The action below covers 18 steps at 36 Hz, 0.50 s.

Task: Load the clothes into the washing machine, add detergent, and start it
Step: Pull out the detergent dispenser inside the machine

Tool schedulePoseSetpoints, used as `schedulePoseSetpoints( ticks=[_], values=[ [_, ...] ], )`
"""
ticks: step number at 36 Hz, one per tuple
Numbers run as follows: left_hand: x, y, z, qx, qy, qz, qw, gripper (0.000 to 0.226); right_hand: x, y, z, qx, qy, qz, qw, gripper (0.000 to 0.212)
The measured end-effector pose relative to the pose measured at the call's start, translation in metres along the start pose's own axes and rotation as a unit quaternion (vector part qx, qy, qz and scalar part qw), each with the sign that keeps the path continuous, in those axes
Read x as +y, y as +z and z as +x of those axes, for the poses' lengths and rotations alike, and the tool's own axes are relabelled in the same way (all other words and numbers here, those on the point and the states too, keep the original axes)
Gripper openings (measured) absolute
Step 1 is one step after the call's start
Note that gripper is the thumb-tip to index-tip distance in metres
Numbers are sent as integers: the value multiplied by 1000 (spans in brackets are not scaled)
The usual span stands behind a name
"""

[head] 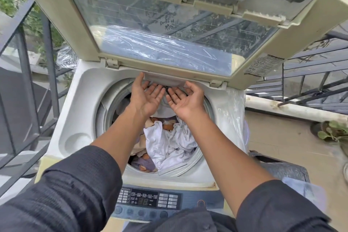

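A cream top-loading washing machine (75,111) stands in front of me with its glass lid (169,30) raised. White, purple and orange clothes (169,143) fill the drum. Both my arms reach over the drum to its far rim. My left hand (146,97) and my right hand (185,100) are palm up, side by side, with fingertips under a flat grey drawer (165,79) just below the lid hinge. Neither hand holds anything. The control panel (148,201) with a lit display sits at the near edge.
A dark metal railing with glass (28,62) runs along the left. Clear plastic wrap (231,103) hangs on the machine's right side. A potted plant (333,133) sits on the tiled floor at right, with more railing (310,81) behind.
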<state>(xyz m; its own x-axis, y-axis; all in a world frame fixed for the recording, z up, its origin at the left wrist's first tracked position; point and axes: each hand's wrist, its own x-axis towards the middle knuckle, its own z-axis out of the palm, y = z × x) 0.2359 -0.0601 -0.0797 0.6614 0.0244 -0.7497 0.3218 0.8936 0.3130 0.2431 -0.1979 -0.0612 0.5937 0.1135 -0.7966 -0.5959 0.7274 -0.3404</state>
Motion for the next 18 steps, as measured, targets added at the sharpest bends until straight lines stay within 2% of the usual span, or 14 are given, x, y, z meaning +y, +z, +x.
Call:
schedulePoseSetpoints(
  ticks=[4,11,18],
  values=[
    [0,-3,1,-6,-12,4,1000,44,1,-3,-1,7,4,-27,1000,21],
    [-2,-8,-5,11,1,55,998,53,3,-9,-5,18,7,-81,997,33],
    [-2,-17,-19,21,15,85,996,55,6,-20,-11,19,2,-118,993,35]
  ],
)
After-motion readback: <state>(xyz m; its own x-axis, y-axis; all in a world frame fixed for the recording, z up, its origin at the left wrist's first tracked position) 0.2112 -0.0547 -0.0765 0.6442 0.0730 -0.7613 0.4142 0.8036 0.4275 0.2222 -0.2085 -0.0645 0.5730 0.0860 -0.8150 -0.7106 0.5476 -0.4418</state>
